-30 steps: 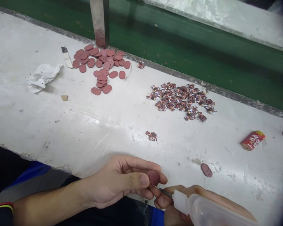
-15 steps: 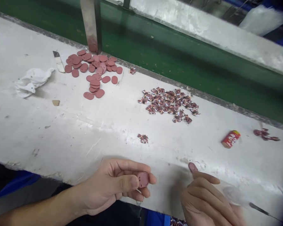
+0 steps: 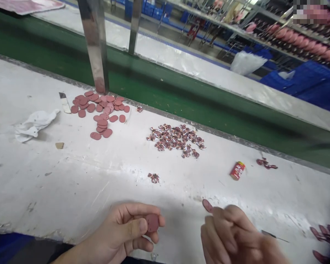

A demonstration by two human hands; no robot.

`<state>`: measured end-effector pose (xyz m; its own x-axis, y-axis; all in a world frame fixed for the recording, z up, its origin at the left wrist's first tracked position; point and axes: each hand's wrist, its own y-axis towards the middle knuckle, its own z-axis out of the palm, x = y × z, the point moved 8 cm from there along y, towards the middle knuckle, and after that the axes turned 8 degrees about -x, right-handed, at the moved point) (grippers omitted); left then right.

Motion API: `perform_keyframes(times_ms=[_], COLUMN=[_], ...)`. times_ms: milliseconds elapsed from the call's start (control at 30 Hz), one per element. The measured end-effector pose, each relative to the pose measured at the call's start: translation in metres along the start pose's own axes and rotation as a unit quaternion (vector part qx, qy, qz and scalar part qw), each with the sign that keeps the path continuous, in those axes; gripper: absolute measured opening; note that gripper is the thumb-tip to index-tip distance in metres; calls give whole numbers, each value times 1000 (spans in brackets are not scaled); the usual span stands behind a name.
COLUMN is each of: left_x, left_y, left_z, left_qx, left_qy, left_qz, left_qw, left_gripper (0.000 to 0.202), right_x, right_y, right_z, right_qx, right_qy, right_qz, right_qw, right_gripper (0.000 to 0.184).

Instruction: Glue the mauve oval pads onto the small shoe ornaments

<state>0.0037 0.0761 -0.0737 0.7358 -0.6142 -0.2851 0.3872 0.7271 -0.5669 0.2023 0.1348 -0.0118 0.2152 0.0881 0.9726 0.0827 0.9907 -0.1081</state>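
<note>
My left hand (image 3: 126,229) pinches a reddish-brown oval disc (image 3: 153,223) with small dark holes between thumb and fingers. To its right, my right hand (image 3: 231,234) is closed, blurred, its fingers curled in; whatever they hold is hidden. A second oval disc (image 3: 207,205) shows at its fingertips; it seems to lie on the table, and I cannot tell whether the fingers touch it. Beyond my left hand is a single small brown figure piece (image 3: 154,178). A thin tool with a dark handle (image 3: 269,234) lies partly beside my right hand.
A pile of oval discs (image 3: 101,106) lies back left, near a metal post (image 3: 95,47), a blade-like piece (image 3: 64,102) and crumpled white cloth (image 3: 35,124). Small figure pieces (image 3: 176,137) are heaped mid-table. A red cylinder (image 3: 238,171) and dark red parts (image 3: 326,234) lie right.
The view has tilted up, so the table sits lower and shelving shows behind. My left hand still holds its disc. My right hand's fingers have curled in more.
</note>
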Motion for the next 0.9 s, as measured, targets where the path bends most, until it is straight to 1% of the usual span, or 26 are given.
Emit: perform_keyframes(times_ms=[33, 67, 100, 133, 167, 200, 233, 300, 333, 367, 433, 500, 567, 633, 700, 767, 833, 900], left_x=[0, 0, 0, 0, 0, 0, 0, 1, 2, 2, 3, 3, 3, 2, 2, 1, 0, -1], left_y=[0, 0, 0, 1, 1, 2, 3, 6, 7, 8, 9, 9, 8, 7, 5, 3, 3, 3], left_z=[0, -1, 0, 0, 0, -1, -1, -3, -4, -5, -7, -8, -7, -4, -2, 1, 2, 1], left_qx=[-3, -5, -6, -6, -5, -5, -2, 5, 9, 12, 15, 16, 15, 14, 16, 21, 23, 20], left_qy=[1, 2, 2, 3, 4, 4, 4, 0, -3, -7, -11, -12, -11, -11, -11, -9, -6, -3], left_qz=[-1, 0, 2, 5, 8, 11, 13, 12, 9, 6, 1, -1, -5, -10, -16, -17, -14, -10], left_qw=[1000, 1000, 1000, 1000, 1000, 1000, 1000, 1000, 1000, 1000, 1000, 1000, 1000, 1000, 1000, 1000, 1000, 1000], left_gripper=[33, 34, 35, 36, 36, 37, 38, 40, 41, 41, 39, 38, 38, 39, 41, 42, 41, 40], right_x=[12, 22, 28, 30, 28, 22, 15, -1, -9, -15, -24, -31, -36, -39, -40, -37, -28, -12], right_y=[10, 23, 38, 56, 74, 92, 109, 132, 136, 136, 123, 100, 74, 49, 26, 7, -5, -7], right_z=[11, 22, 35, 47, 57, 65, 69, 71, 70, 68, 62, 55, 49, 43, 37, 36, 41, 49], right_qx=[-30, -56, -72, -77, -75, -65, -53, -34, -25, -18, -8, -4, -1, 1, 4, 24, 44, 47], right_qy=[-130, -233, -317, -397, -456, -499, -533, -598, -625, -647, -680, -703, -716, -723, -725, -723, -716, -693], right_qz=[-59, -107, -147, -182, -203, -215, -215, -204, -197, -193, -193, -199, -208, -218, -226, -248, -287, -320], right_qw=[989, 965, 934, 896, 863, 837, 816, 774, 755, 738, 707, 683, 666, 655, 650, 644, 635, 644], right_gripper=[20, 20, 21, 29, 39, 50, 58, 66, 66, 66, 67, 68, 69, 69, 69, 66, 59, 47])
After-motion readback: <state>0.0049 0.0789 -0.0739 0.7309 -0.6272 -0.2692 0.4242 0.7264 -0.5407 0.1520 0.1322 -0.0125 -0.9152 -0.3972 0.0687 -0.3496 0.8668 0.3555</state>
